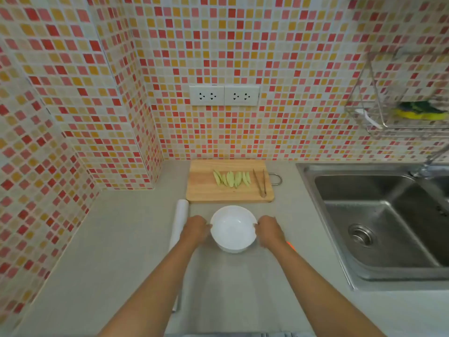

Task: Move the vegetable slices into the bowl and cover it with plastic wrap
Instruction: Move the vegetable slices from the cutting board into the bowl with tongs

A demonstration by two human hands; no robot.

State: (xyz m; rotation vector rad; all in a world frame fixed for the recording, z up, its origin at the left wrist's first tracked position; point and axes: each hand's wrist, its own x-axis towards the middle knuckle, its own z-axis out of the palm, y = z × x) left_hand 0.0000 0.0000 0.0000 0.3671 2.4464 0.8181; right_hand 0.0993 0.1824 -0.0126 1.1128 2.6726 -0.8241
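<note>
An empty white bowl (232, 228) stands on the grey counter in front of me. My left hand (196, 229) grips its left rim and my right hand (269, 230) grips its right rim. Behind the bowl lies a wooden cutting board (204, 188) with a row of several pale green vegetable slices (232, 178) and a pair of metal tongs (260, 182) at the slices' right. A roll of plastic wrap (179, 218) lies lengthwise on the counter just left of the bowl, partly hidden under my left forearm.
A steel sink (379, 220) with a drain fills the right side. A wire rack (398, 108) with sponges hangs on the tiled wall above it. Two wall sockets (224, 95) sit above the board. A small orange thing (290, 245) peeks out beside my right wrist.
</note>
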